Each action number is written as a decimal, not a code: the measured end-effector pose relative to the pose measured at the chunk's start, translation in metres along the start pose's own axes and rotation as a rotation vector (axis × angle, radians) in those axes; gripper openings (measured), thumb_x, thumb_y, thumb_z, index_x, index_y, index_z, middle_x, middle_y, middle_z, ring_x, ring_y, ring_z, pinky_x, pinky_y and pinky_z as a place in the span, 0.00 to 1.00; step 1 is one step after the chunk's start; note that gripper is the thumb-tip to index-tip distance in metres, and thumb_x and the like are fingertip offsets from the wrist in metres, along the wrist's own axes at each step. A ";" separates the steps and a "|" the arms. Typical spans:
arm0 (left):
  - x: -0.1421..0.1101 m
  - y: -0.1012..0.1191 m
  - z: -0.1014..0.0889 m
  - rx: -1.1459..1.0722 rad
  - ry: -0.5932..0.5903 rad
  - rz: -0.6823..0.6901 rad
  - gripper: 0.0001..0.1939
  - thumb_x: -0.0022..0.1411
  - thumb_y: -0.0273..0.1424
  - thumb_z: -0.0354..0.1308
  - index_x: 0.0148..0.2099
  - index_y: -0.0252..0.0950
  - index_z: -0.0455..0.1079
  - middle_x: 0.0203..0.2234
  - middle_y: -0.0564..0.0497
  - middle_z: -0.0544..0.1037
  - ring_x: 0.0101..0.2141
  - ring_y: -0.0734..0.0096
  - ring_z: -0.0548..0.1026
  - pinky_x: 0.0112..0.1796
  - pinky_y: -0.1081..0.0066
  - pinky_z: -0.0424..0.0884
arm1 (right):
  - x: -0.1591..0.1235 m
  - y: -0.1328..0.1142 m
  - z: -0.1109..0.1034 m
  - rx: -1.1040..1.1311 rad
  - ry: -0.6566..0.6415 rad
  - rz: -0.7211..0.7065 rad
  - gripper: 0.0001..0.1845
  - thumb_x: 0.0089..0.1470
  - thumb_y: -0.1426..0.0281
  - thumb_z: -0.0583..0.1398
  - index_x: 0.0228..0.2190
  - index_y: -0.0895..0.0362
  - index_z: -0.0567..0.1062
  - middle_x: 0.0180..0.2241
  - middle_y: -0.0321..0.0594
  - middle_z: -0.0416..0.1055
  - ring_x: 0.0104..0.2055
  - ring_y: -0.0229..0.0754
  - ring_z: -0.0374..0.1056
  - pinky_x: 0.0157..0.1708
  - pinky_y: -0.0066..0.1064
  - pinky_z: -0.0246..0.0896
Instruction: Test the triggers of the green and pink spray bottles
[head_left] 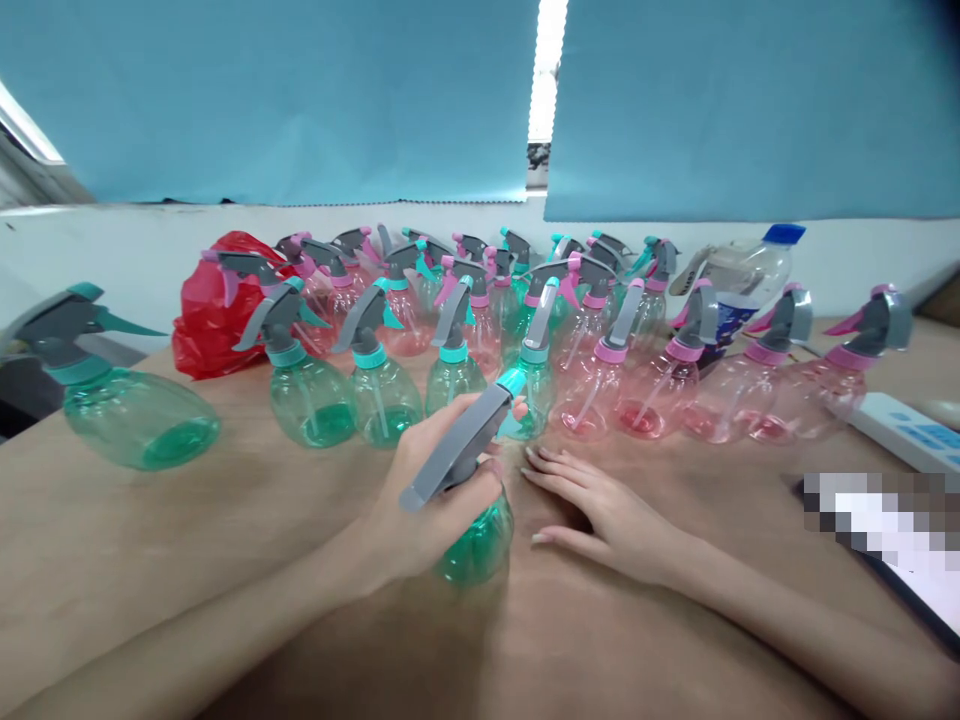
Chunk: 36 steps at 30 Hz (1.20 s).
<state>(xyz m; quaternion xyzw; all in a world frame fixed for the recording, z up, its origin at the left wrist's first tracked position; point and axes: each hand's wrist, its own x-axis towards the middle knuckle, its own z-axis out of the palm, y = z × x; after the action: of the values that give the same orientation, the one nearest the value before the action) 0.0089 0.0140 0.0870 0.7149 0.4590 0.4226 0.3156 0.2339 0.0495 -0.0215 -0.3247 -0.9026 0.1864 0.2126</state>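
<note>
Left hand (424, 495), fingers clenched round a green bottle (476, 545); right hand (607, 510), fingers open and flat (pink bottles (589, 405) just past them).

**Green spray bottle (474, 545) in L hand (424, 490)**

Translucent green plastic, ribbed body, grey trigger head (457, 447), teal nozzle tip (511, 382). Tilted, head angled up & fwd, body low. L hand wraps neck, covers upper body.
</note>
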 end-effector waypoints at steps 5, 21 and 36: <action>0.000 -0.007 0.000 0.036 -0.006 0.030 0.18 0.57 0.29 0.53 0.51 0.43 0.70 0.26 0.55 0.69 0.28 0.68 0.71 0.28 0.70 0.67 | 0.001 -0.001 -0.001 -0.016 -0.021 0.001 0.35 0.59 0.52 0.58 0.62 0.55 0.62 0.64 0.48 0.58 0.67 0.53 0.52 0.64 0.52 0.50; 0.004 -0.007 -0.001 -0.008 -0.025 -0.027 0.19 0.52 0.28 0.54 0.48 0.43 0.70 0.20 0.58 0.64 0.21 0.72 0.65 0.23 0.71 0.62 | 0.001 -0.001 -0.003 0.011 -0.006 0.004 0.34 0.59 0.54 0.59 0.62 0.53 0.63 0.63 0.47 0.60 0.66 0.53 0.54 0.64 0.53 0.51; 0.005 -0.006 0.001 -0.041 -0.034 -0.009 0.16 0.55 0.29 0.53 0.48 0.41 0.67 0.20 0.59 0.58 0.19 0.75 0.55 0.23 0.71 0.56 | 0.001 -0.001 -0.003 -0.027 -0.017 -0.005 0.33 0.60 0.53 0.58 0.61 0.57 0.64 0.63 0.48 0.61 0.66 0.52 0.53 0.64 0.51 0.51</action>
<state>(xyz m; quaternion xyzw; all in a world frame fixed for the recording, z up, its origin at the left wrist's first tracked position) 0.0086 0.0205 0.0825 0.7133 0.4481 0.4181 0.3400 0.2342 0.0498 -0.0187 -0.3236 -0.9076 0.1765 0.2010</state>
